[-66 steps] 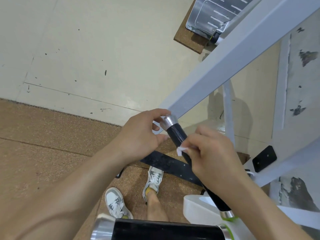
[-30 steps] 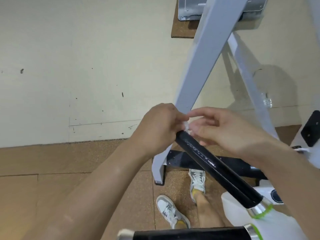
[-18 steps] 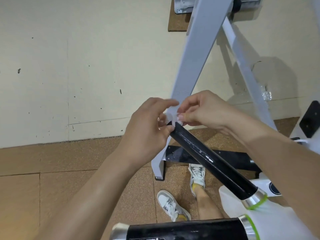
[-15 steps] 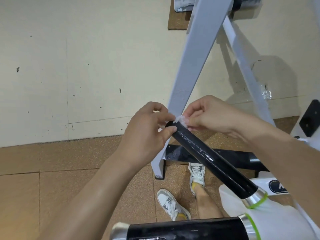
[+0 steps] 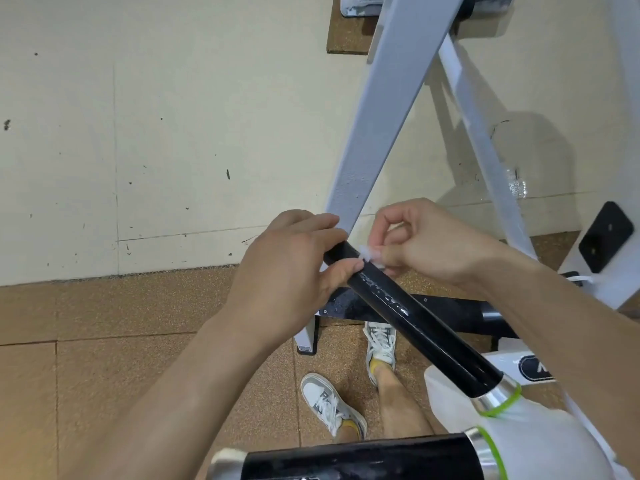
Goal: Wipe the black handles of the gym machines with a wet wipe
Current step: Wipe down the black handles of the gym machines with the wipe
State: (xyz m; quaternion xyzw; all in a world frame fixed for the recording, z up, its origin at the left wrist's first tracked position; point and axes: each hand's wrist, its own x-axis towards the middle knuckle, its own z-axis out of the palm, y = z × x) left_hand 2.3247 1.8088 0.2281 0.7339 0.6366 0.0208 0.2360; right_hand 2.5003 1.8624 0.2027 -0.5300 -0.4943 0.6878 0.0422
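Left hand (image 5: 287, 271): my fingers curl round the top of the black handle (image 5: 415, 320).
Right hand (image 5: 426, 244): I pinch the wet wipe (image 5: 370, 255) against it.

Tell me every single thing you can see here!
slanted handle: 1, black, middle
second handle: 1, black, bottom edge
wipe: 1, white, at the slanted handle's top end
frame: 1, white, top middle
base bar: 1, black, on the floor
wall: 1, cream, behind
floor: 1, brown cork, below
shoes: 2, white and grey, on the floor
left hand: 1, bare, gripping the slanted handle's top
right hand: 1, bare, pinching the wipe
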